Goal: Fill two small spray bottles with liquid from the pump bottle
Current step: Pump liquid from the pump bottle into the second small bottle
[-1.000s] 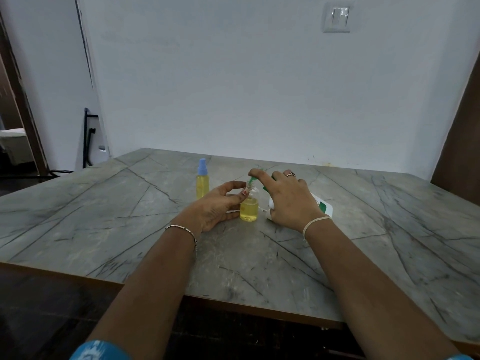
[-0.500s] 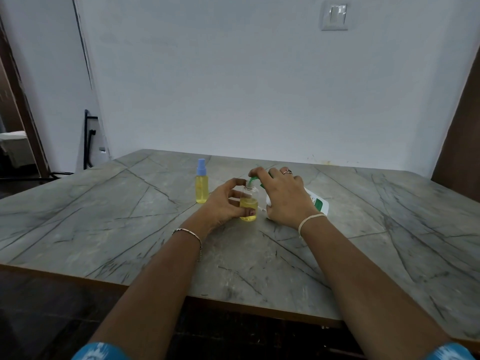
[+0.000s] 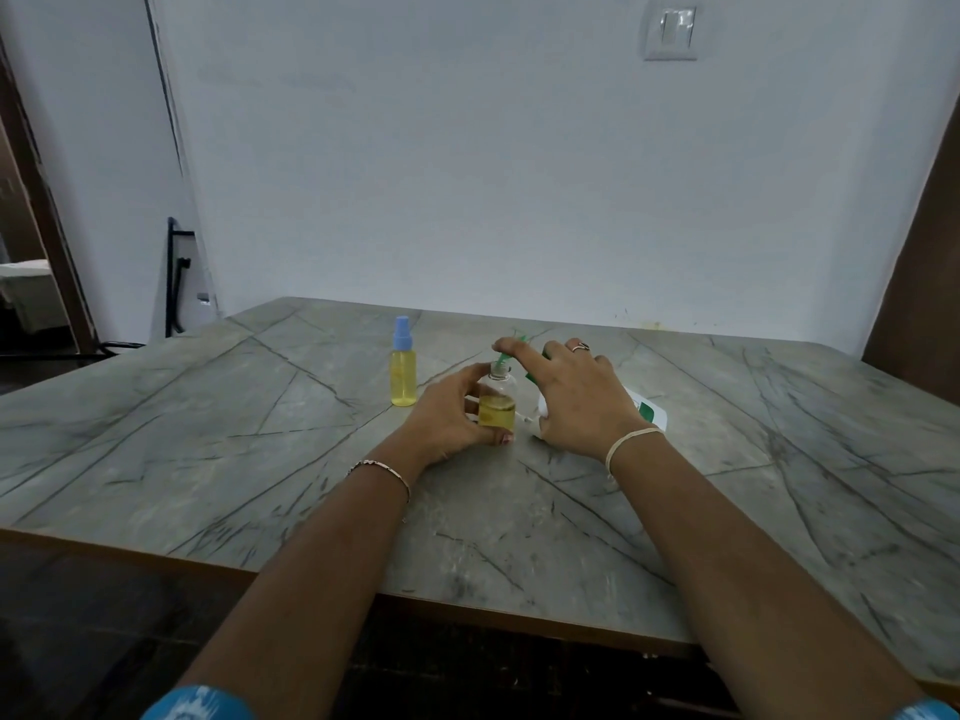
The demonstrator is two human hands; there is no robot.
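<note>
My left hand is wrapped around a small open clear bottle, about half full of yellow liquid, held upright on the table. My right hand covers the white pump bottle, which leans toward the small bottle, with its green nozzle over the open neck and my forefinger on the pump head. A second small spray bottle, full of yellow liquid and closed with a blue spray cap, stands upright just left of my left hand.
The grey marble-patterned table reaches to a white wall. A small white part lies between the two bottles. A wall switch is at the upper right; a doorway is at the far left.
My left hand has closed fully round the small open bottle, which has shifted slightly toward me. My right hand stays on the pump bottle, which is tipped a little more.
</note>
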